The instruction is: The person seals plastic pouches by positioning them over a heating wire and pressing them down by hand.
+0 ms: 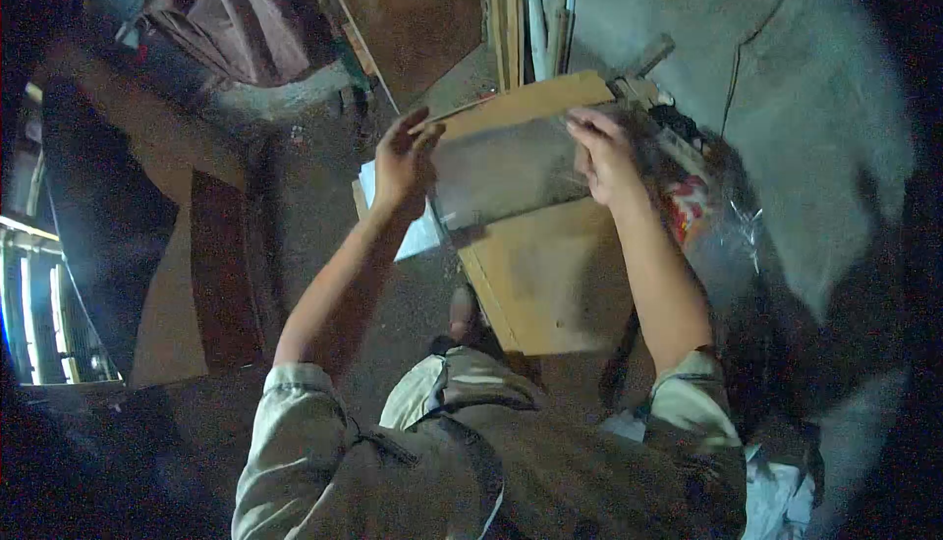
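Note:
A thin, greyish, see-through sheet (pixel 506 171) is stretched level between my two hands, over a brown cardboard piece (pixel 550 280). At its left edge, my left hand (pixel 405 169) is closed with bent fingers. My right hand (pixel 601 157) pinches the sheet near its right end, thumb and fingers close together. Whether the sheet is plastic or glass I cannot tell. White paper-like sheets (pixel 420 233) stick out beneath my left hand, beside the cardboard.
Wooden strips and pipes (pixel 540 19) lean on the grey wall (pixel 835 68) at the back. A large brown board (pixel 417 19) stands beyond my left hand. Red-and-white packaging (pixel 688 206) lies right of my right forearm. Dark and brown panels (pixel 221 275) stand at left.

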### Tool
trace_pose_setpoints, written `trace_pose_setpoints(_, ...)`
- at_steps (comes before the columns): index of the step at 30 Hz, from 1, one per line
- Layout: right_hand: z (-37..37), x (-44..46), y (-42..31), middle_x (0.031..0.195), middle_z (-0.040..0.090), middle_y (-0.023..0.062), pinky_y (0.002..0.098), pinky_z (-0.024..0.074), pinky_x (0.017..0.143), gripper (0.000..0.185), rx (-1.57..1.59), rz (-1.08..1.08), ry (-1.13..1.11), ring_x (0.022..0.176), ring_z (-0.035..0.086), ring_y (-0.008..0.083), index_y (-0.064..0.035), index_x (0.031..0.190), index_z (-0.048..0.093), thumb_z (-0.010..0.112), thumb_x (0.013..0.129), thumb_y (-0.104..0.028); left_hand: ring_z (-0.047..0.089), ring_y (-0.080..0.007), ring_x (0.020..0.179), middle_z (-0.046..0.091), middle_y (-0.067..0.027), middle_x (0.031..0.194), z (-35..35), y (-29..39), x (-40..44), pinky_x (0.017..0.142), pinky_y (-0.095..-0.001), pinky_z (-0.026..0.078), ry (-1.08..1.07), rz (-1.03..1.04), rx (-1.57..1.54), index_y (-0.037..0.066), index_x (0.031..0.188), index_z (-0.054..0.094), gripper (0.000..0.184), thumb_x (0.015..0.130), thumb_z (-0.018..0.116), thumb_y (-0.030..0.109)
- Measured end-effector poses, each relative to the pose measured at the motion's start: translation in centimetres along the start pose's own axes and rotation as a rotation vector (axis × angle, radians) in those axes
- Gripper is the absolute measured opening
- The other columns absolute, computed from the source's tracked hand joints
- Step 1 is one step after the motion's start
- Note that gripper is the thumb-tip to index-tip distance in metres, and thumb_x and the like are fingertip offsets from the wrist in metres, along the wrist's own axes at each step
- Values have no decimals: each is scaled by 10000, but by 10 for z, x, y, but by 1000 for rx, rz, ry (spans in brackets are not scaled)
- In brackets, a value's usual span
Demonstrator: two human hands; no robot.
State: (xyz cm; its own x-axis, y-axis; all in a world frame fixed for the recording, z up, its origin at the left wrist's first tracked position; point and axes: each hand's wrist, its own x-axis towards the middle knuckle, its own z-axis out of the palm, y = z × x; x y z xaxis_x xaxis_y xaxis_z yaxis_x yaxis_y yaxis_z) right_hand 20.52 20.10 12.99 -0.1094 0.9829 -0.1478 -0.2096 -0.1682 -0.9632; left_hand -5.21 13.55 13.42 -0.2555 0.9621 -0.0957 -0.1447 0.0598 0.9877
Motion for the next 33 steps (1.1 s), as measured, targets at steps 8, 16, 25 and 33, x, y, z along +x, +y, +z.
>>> trace_pose_setpoints(8,62,52,-70,969,617,23,192,330,478,388,-21,-423,-114,608,456,36,-25,1193,563,638,834,-151,532,-240,1146,567,-170,1228,-22,65,56,969,-313,417,64,406,-24,-69,1252,488,397,900,575,95)
trace_pose_setpoints(16,18,34,24,1169,607,42,183,316,446,444,-272,-235,-82,536,402,13,-20,1267,502,603,847,-121,484,-222,1209,535,-172,1281,-25,-36,28,1002,-332,385,30,252,321,-54,1261,485,400,872,566,-11)
trace_pose_setpoints(25,-20,46,120,1214,585,92,280,458,856,417,-601,-196,-22,1057,566,174,-19,1253,508,577,842,-1,520,-316,1155,438,-149,1380,-30,-112,45,869,-378,454,-155,24,929,67,1342,433,515,853,577,144)
trace_pose_setpoints(33,-16,37,128,1218,555,181,369,405,961,454,-1042,-200,86,1108,529,336,-48,1270,496,616,832,-60,394,-316,1280,207,-164,1501,-22,-121,28,995,-537,315,-177,61,1304,132,1421,294,811,753,697,351)
